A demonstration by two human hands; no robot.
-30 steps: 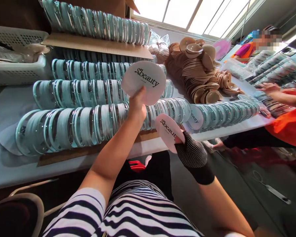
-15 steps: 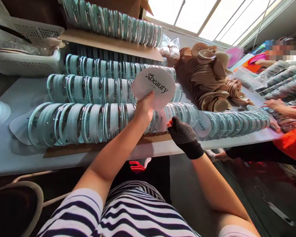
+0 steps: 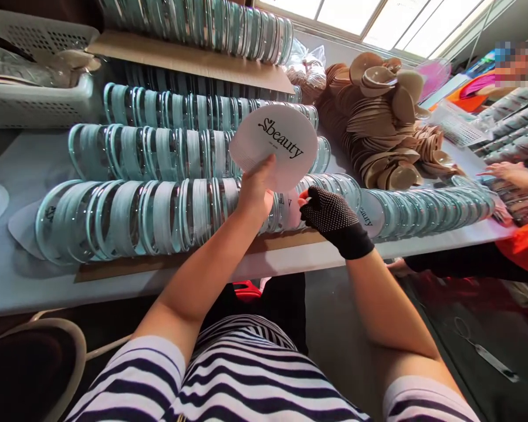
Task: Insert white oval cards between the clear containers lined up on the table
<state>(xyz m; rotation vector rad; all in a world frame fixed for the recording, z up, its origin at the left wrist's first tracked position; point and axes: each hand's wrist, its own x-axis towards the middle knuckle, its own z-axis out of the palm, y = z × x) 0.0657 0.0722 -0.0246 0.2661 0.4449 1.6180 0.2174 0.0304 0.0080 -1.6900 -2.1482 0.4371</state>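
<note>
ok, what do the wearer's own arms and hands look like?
Left hand: no glove. Right hand: black fingerless glove with small pale dots, plain black cuff. Forearms bare; short sleeves in white and dark stripes.

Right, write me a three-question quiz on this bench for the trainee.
1. Which word is printed large on the white piece in the left hand?
2. True or false: the right hand is fully bare.
3. Fill in: the heaped cupped pieces near the window are ____ in colour.

Key: 1. Sbeauty. 2. False; it wears a dotted black glove. 3. Brown.
</note>
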